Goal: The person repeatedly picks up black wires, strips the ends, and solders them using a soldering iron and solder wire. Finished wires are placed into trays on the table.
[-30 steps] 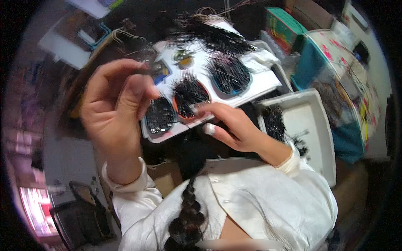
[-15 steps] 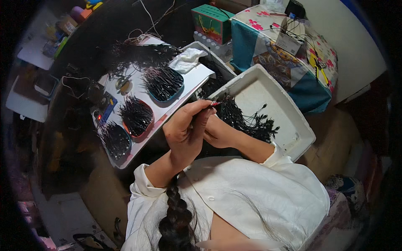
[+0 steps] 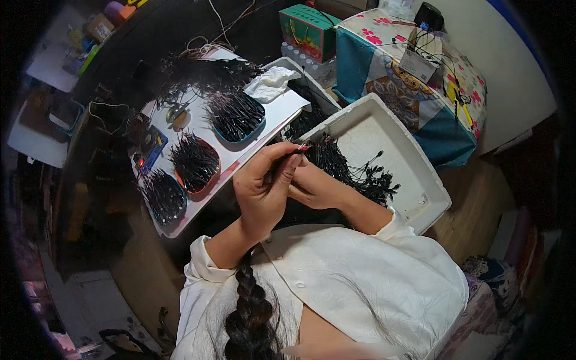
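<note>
My left hand [image 3: 262, 183] is closed in a pinch, thumb against fingers, on a thin wire with a red tip [image 3: 305, 146]. Right up against it is my right hand [image 3: 315, 185], curled, with its fingertips at the same spot and partly hidden behind the left. Just beyond the hands, a bundle of black cables [image 3: 360, 174] with small plugs lies in a white foam box [image 3: 414, 162]. What exactly the right fingers grip cannot be made out.
On the white tabletop [image 3: 276, 117] stand a blue bin [image 3: 243, 133], an orange bin [image 3: 207, 189] and another bin of black cable pieces [image 3: 163, 198]. Behind them lie more black cables [image 3: 210, 72] and a crumpled white cloth [image 3: 271, 84]. A cloth-covered stand [image 3: 375, 75] rises at the back right.
Both hands stay together in nearly the same place, with the red-tipped wire still at the fingertips. The whole view has shifted slightly.
</note>
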Demonstrator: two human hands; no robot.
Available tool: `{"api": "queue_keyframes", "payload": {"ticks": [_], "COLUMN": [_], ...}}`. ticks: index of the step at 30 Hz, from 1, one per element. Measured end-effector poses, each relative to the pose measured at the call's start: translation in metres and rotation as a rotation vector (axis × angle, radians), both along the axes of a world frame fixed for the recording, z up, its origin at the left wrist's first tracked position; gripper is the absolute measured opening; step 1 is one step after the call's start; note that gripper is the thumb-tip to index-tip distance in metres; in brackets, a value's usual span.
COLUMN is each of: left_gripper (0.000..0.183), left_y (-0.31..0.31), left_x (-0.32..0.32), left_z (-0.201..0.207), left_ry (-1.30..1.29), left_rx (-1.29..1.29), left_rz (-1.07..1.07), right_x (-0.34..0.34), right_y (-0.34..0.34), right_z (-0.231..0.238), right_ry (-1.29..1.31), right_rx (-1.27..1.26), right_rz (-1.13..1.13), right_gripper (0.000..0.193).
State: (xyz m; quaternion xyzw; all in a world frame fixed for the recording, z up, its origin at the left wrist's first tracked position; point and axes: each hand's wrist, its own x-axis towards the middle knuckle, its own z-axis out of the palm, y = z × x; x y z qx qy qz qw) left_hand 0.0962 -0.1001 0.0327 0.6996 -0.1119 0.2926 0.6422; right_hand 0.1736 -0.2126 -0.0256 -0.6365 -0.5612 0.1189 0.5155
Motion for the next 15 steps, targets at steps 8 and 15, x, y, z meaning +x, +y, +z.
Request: {"api": "queue_keyframes", "payload": {"ticks": [8, 15], "left_gripper": [0.015, 0.014], "left_y": [0.033, 0.045], "left_x": [-0.024, -0.037], "left_z": [-0.003, -0.008], "left_ry": [0.203, 0.163], "left_rx": [-0.358, -0.341], "left_rz": [-0.334, -0.339], "right_x": [0.031, 0.020], "right_y": [-0.025, -0.007], "right_z": [0.050, 0.069], "right_ry": [0.119, -0.164], "right_rx": [0.459, 0.388], "right_rz": [0.064, 0.081], "right_gripper": [0.026, 0.023]}}
